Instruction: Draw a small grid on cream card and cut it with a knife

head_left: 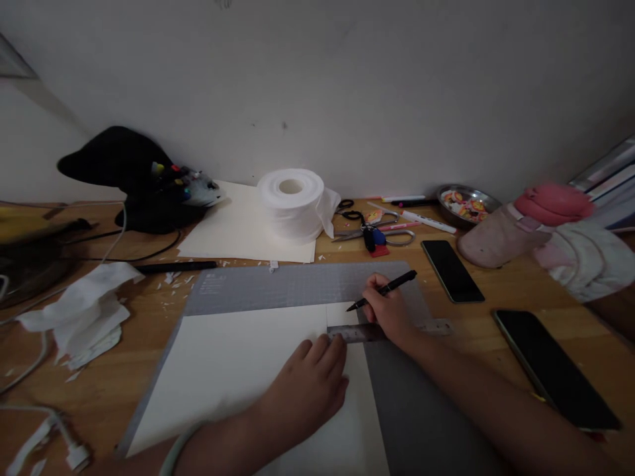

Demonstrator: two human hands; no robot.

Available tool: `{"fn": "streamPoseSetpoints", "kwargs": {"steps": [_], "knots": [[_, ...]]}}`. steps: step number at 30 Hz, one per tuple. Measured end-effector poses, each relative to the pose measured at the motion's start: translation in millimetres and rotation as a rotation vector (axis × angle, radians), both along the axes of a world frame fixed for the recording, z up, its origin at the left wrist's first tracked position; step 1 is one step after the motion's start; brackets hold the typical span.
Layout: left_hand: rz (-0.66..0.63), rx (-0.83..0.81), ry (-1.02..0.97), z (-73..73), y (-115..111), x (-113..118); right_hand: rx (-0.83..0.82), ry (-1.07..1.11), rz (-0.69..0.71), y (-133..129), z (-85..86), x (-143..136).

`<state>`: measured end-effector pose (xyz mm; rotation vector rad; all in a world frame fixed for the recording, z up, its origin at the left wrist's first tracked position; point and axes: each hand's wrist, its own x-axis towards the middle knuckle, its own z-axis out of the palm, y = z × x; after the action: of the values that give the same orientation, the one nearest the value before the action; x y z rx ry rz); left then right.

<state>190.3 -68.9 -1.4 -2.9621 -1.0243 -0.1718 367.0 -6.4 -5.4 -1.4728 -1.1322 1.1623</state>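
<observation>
My right hand [387,307] is closed around a black pen [394,283], its tip low over the white paper [228,370] near the top right corner. A metal ruler [354,332] lies across the sheet and sticks out past its right edge. With bent fingers pressed together, my left hand [312,387] holds down the ruler's left end. A thin line runs upward on the paper just beyond that end. Beneath the sheet is a grey cutting mat [268,287]. Part of the ruler is hidden by my right hand.
Behind the mat stand a white paper roll [292,215] and scissors [397,235]. To the right are two phones [452,271], a pink-lidded bottle [516,228] and a metal bowl [466,205]. Crumpled tissue [86,311], cables and paper scraps lie at left.
</observation>
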Motion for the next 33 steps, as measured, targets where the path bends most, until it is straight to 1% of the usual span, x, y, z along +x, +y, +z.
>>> {"fn": "streamPoseSetpoints", "kwargs": {"steps": [3,4,5,6,8,10,11,13,17,23,28,31,33], "knots": [[0.0,-0.005,0.008,1.2,0,0,0.051,-0.052,0.066,0,3.8,2],[-0.002,-0.007,0.013,1.5,0,0,0.085,-0.112,0.129,0,8.2,4],[-0.004,-0.008,0.017,1.8,0,0,0.122,-0.198,0.221,0,14.6,7],[-0.006,-0.008,0.021,2.0,0,0,0.16,-0.321,0.338,-1,22.6,10],[-0.011,-0.009,0.034,2.3,1,0,0.199,-0.641,0.626,-4,40.9,18],[-0.014,-0.018,0.056,2.5,0,0,0.182,-0.96,0.733,-10,56.6,26],[-0.014,-0.021,0.067,2.6,0,0,0.16,-1.061,0.77,-13,61.9,28],[-0.014,-0.011,0.075,2.4,-1,1,0.124,-1.173,0.817,-20,66.1,31],[-0.011,0.047,0.061,1.6,-3,1,0.163,-1.251,0.883,-30,59.5,27],[-0.021,0.111,0.073,-3.5,-6,2,0.184,-1.309,0.88,-35,51.9,18],[-0.037,0.161,0.081,-9.5,-14,2,0.262,-1.388,0.901,-36,49.4,17],[-0.065,0.178,0.017,-10.7,-17,2,0.283,-1.425,0.912,-35,50.9,17],[-0.08,0.172,-0.03,-11.0,-18,2,0.265,-1.42,0.905,-33,53.5,18]]}}
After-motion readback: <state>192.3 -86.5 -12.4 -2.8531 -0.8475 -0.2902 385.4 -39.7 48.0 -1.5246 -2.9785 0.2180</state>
